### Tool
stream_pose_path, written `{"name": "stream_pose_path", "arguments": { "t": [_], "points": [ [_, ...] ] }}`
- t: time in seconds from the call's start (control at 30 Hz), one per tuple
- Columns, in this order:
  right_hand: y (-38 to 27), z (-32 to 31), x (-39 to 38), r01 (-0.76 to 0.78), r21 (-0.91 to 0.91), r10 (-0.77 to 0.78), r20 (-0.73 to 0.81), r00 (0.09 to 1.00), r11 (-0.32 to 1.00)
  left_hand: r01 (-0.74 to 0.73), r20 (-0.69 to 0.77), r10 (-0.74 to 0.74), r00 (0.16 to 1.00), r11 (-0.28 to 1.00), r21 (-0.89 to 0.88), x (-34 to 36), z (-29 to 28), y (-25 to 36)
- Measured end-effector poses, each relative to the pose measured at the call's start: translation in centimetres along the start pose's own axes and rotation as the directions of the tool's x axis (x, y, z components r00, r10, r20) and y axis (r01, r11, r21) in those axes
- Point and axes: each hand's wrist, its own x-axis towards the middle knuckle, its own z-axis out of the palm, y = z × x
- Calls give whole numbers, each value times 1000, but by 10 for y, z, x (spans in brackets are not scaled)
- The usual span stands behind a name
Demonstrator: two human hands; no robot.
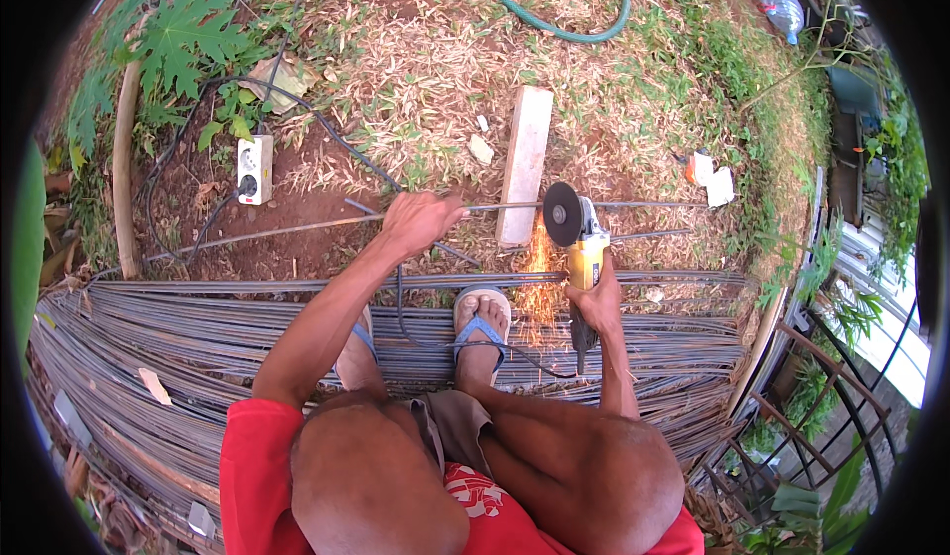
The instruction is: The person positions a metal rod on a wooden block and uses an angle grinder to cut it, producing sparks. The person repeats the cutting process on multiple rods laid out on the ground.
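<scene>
Left hand (421, 224), centre of frame: grip wrapped over a thin metal rod (490, 206) running crosswise, left to right. Rod passes over the lower part of a pale block (527, 144). Right hand (597, 303), right of centre: grip closed round the yellow-bodied angle grinder (588, 261), dark disc (563, 215) at the upper end, by the rod at the block's right edge. Orange sparks (539, 293) spray downward from there. Bar bundle (198, 327) spreads across lower left and middle, sandalled feet (482, 332) over it. Cable (520, 349) leaves grinder's lower end, heads left. Socket box (254, 169) at left, one plug in. Green hose (574, 36) top centre, plastic bottles (777, 1) upper right.
</scene>
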Motion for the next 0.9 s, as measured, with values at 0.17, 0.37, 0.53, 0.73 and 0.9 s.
{"name": "stream_pose_path", "arguments": {
  "t": [0.17, 0.37, 0.53, 0.73, 0.9],
  "points": [
    [-1, -3, -3, 0, -2, 0, 22, 1000, 1000, -4, -7, 4, 1000, 1000, -12, 0, 0, 1],
    [-8, -3, 3, 17, -6, -17, 21, 1000, 1000, -5, -26, 4, 1000, 1000, -28, 2, 6, -4],
    [1, 0, 11, 42, 7, -42, 12, 999, 999, -18, -63, 16, 998, 999, -35, 1, 10, -4],
    [3, 2, 15, 6, 17, -6, 19, 1000, 1000, 11, -49, -11, 999, 1000, 1, -1, 9, -4],
    [11, 2, 20, 37, -4, -37, 8, 999, 999, 0, -71, -2, 998, 1000, -23, -1, 10, -4]
  ]
}}
